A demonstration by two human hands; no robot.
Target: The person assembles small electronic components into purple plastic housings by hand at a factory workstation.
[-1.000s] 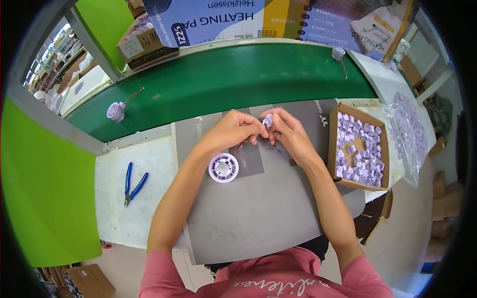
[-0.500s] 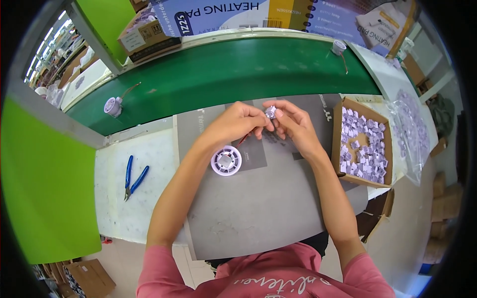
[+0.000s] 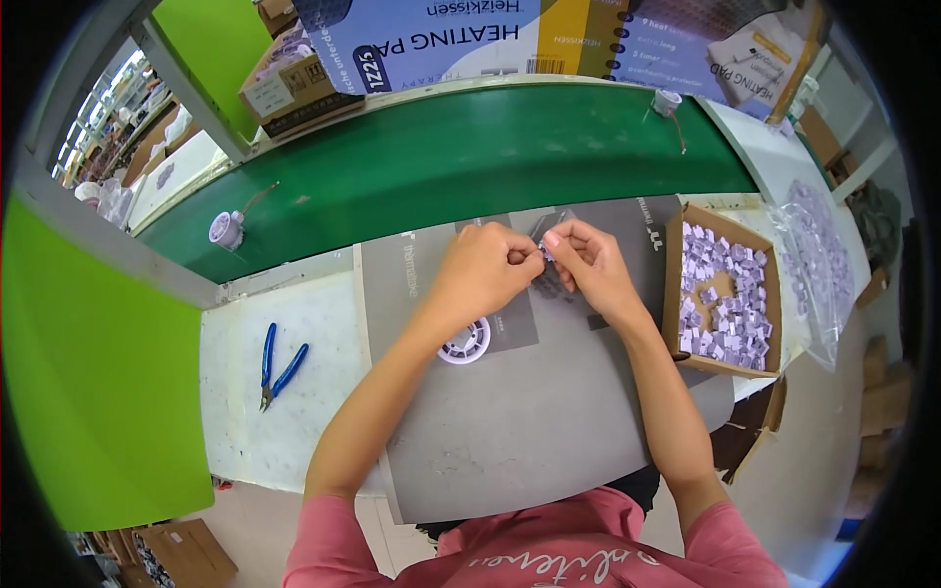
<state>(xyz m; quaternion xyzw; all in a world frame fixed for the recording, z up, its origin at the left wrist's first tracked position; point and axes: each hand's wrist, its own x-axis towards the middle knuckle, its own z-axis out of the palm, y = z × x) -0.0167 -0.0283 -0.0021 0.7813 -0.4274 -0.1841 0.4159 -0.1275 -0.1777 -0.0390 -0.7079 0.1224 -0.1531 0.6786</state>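
Counts. Hands: 2, both at centre frame. Small lilac piece (image 3: 546, 253): 1, between the fingertips of the two hands, mostly covered, so its shape cannot be read. Left hand (image 3: 487, 263): thumb and forefinger pinching the piece, other fingers curled. Right hand (image 3: 592, 267): thumb and forefinger pinching the same piece from the other side. Round spoked lilac part (image 3: 472, 347): 1, on the grey mat (image 3: 529, 421) just left of centre, partly hidden by the left forearm. Blue-handled cutters (image 3: 284, 370): 1 pair, lower left, handles apart. Wired lilac parts on the green belt (image 3: 441, 147): 2, one at left (image 3: 225, 230), one at upper right (image 3: 667, 103).

Containers. Open cardboard box (image 3: 672, 304), right of centre: many small lilac pieces, overlapping, no reliable count; a patch of its bottom shows at middle. Clear plastic bag (image 3: 816, 294), far right: more lilac pieces, uncountable. Cardboard carton (image 3: 289, 93), upper left: lilac contents, kind unclear.
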